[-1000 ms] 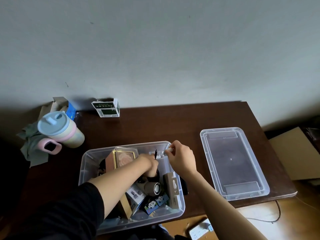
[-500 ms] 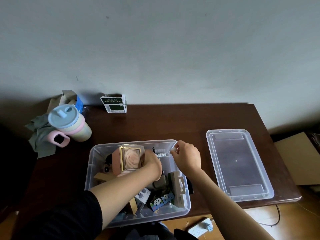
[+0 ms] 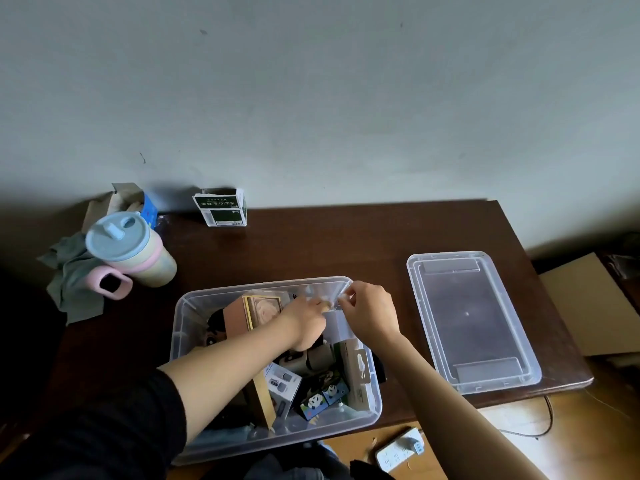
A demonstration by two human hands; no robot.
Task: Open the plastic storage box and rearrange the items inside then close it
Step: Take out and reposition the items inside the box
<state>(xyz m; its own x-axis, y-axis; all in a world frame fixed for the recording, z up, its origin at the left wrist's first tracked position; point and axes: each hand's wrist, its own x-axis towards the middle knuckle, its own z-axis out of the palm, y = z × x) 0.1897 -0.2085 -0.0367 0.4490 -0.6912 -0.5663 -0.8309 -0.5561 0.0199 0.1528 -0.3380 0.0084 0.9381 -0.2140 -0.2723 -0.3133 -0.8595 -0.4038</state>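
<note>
Since half a second ago the left hand has slid toward the far right corner of the storage box, meeting the right hand there; the box itself has not shifted on the desk.

Head view: both hands work at something small and clear at that corner, too blurred to name. The right grip pinches it between thumb and fingertips. The left grip is curled, but whether it holds anything I cannot tell. The left forearm hides much of the box's middle; a gold-framed carton stands behind it, panda-print packs lie at the near end. The box's near edge overhangs the desk front, its long axis running from near to far. The lid lies off, flat, well apart to the right, long axis the same way.
</note>
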